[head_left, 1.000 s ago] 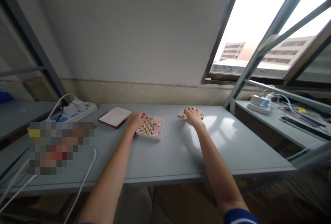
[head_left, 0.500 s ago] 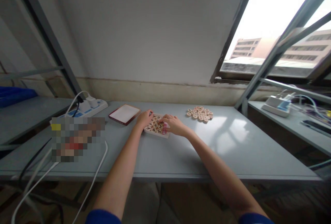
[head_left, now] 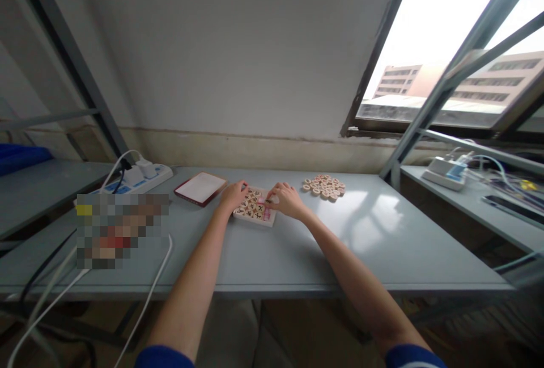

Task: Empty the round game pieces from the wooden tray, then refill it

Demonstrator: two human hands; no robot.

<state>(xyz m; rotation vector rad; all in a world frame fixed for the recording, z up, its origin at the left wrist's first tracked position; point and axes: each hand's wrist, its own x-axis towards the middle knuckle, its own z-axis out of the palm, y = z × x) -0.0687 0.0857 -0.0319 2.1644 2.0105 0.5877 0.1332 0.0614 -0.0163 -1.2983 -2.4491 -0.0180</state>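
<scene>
A shallow white box (head_left: 267, 223) lies on the desk, holding round wooden Chinese chess pieces (head_left: 251, 208) with black characters. Part of its pink-patterned floor shows at the right side. My left hand (head_left: 233, 198) grips the box's left edge, fingers curled over the far left corner. Over the right part of the box, my right hand (head_left: 289, 201) has its fingers bent in a pinch. A chess piece (head_left: 268, 201) seems to be at its fingertips, mostly hidden. More round pieces (head_left: 324, 186) lie in a loose flat cluster behind and right of my right hand.
A box lid (head_left: 201, 188) with a dark red rim lies left of my left hand. Further left are a white power strip (head_left: 148, 178), a blurred-out item (head_left: 123, 232) and white cables (head_left: 159, 271). Another power strip (head_left: 445, 173) and a phone (head_left: 514, 209) lie on the right-hand desk.
My right hand has drawn back slightly to the right from over the pieces, uncovering more of them and the pink floor. My left hand stays at the box edge. The view shifted a little.
</scene>
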